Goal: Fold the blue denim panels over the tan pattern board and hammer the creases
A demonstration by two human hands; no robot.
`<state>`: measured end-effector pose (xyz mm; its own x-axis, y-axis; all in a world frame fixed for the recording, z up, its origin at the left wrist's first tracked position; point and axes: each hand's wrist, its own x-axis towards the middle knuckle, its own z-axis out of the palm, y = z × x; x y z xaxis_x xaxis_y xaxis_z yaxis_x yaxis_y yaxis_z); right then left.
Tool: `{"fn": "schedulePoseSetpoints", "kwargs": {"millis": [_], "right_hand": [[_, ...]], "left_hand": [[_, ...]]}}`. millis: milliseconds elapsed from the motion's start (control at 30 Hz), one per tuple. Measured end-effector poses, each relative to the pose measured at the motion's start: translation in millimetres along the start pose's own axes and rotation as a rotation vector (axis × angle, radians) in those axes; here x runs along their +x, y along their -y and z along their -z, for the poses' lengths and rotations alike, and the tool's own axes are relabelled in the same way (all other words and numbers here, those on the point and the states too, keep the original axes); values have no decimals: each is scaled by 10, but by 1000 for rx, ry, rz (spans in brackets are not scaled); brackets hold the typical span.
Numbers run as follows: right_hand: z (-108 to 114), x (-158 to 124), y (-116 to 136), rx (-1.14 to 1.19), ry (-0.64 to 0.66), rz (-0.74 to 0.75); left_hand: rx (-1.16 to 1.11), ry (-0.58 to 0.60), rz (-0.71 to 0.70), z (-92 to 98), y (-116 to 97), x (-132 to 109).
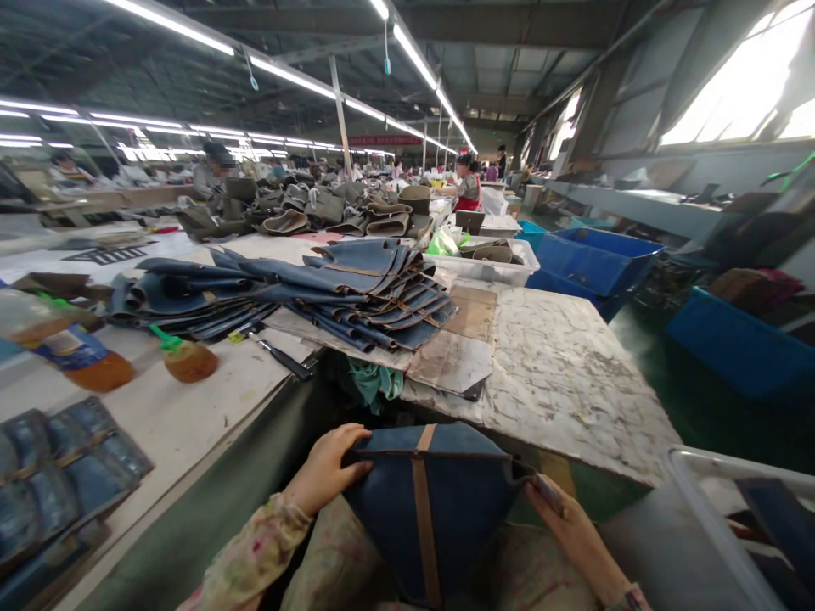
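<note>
Left hand, right hand gripping blue panel at sides; wide end toward tabletop near edge, tapering to lap; long axis unclear

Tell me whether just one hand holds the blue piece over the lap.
No, the left hand and right hand hold opposite sides of the blue piece.
</note>
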<state>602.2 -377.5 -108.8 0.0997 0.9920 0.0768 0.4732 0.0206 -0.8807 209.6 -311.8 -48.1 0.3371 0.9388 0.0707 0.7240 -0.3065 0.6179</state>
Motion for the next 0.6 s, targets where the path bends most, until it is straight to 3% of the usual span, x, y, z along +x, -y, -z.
{"fn": "schedulePoseSetpoints", "kwargs": {"millis": [67,167,233,300,433,600], "right_hand": [[25,-80,74,20,-78,-14],[113,-119,390,-10,-223,-8],[145,-85,613,-54,-222,63],[120,-19,732,-85,-133,154],[-45,95,573,-108,-11,98],[-186,27,264,-54,-44,51]], "left_hand": [[67,7,-41,-68,-207,47],[97,66,-159,-245,-564,131],[117,102,-257,-389,-787,192],[143,120,-333,-530,-970,248],[212,161,-367,-756,-1178,322],[258,144,-387,-908,-1240,350]]}}
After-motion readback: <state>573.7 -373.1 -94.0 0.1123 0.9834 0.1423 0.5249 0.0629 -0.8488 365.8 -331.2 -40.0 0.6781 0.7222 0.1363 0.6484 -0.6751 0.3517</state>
